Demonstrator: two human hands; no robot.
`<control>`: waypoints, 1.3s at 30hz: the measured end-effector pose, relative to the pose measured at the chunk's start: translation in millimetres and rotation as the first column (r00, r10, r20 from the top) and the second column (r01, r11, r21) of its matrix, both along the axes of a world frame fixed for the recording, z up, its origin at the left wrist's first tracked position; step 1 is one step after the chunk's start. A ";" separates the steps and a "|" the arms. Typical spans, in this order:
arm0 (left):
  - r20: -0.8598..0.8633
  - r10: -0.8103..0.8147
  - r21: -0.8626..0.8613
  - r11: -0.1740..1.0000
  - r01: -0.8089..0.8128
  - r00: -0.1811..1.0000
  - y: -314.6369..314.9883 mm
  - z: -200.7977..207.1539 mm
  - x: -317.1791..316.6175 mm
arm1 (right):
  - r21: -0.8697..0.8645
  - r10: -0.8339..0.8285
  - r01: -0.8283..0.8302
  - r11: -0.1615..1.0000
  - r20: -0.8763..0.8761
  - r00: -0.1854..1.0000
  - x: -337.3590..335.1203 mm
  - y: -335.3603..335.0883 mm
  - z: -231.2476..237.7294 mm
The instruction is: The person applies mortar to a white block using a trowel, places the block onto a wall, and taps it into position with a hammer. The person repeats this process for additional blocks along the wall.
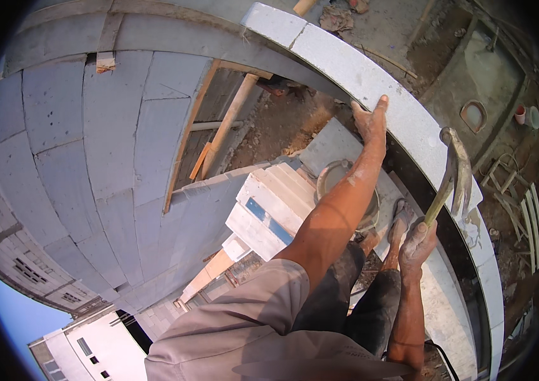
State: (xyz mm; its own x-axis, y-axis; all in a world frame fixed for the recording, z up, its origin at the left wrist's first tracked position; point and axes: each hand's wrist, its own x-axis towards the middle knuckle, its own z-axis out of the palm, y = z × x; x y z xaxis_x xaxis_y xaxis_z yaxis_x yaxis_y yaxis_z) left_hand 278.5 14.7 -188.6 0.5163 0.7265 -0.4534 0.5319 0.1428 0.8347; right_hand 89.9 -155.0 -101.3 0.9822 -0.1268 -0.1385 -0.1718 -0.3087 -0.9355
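My left hand (371,120) rests against the near edge of a pale grey building block (377,82) on top of a narrow wall. Its thumb lies over the block's top and is apart from the other fingers, which are partly hidden at the edge. In my right hand (418,244) is the pale handle of a mortar-smeared hand tool (458,168) with a curved metal head. I cannot make out its exact kind. The tool's head is over the wall, near wet mortar smears (474,222) on the blocks.
My feet stand on a narrow platform (444,305) beside a round bucket (329,181). Stacked white blocks (269,197) are at the left, before a tall grey block wall (111,120) with a timber-framed opening. Beyond my wall, far below, lie a water-filled basin (488,60) and pale timber frames (531,222).
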 end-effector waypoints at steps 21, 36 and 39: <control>-0.529 -0.782 0.731 -0.223 0.645 0.329 28.2 33.1 16.9 | 0.079 -0.351 0.452 0.889 -0.517 0.781 -95.5 -75.2 8.5; -0.679 -0.727 0.579 -0.445 0.683 0.102 30.1 13.1 31.2 | 0.345 -0.530 0.913 -0.216 -0.827 0.187 -88.0 -104.0 -48.5; -0.691 -0.714 0.589 -0.471 0.656 0.108 32.9 9.6 35.4 | 0.365 -0.452 0.930 -0.051 -0.838 0.304 -59.0 -88.5 -67.9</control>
